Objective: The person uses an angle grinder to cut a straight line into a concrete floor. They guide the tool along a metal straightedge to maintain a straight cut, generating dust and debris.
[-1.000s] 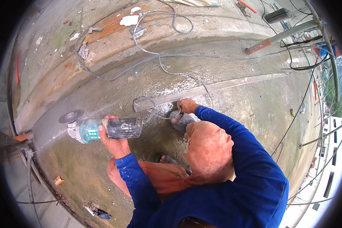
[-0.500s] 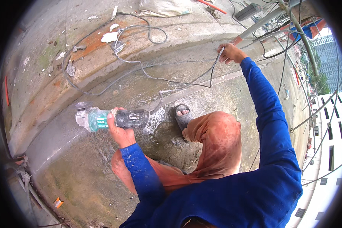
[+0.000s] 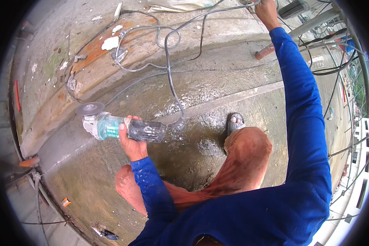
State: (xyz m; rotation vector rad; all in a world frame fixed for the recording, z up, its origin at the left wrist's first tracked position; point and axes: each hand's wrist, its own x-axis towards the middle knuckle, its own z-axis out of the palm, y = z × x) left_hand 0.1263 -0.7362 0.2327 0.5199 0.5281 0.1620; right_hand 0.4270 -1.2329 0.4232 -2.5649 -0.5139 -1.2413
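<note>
My left hand (image 3: pixel 133 144) is wrapped round the body of an angle grinder (image 3: pixel 110 126), teal in the middle with a black rear housing. Its round disc (image 3: pixel 90 108) points up and away at the left end. From the rear end a grey power cable (image 3: pixel 169 78) rises in a loop to the far right. There my right hand (image 3: pixel 267 13), arm stretched out, grips that cable at the top edge of the picture; some of its fingers are cut off or hidden.
Beyond the wet floor (image 3: pixel 192 151) runs a raised concrete ledge (image 3: pixel 217 33) with a pale sack (image 3: pixel 176 5), rubble (image 3: pixel 110 43) and coiled cable. Metal poles (image 3: pixel 315 22) and hanging wires crowd the right side. My sandalled foot (image 3: pixel 236 122) is on the floor ahead.
My right hand has moved up and away to the right, lifting the cable into a higher loop. The grinder stays in my left hand, nearly in place. My sandalled foot appears further right.
</note>
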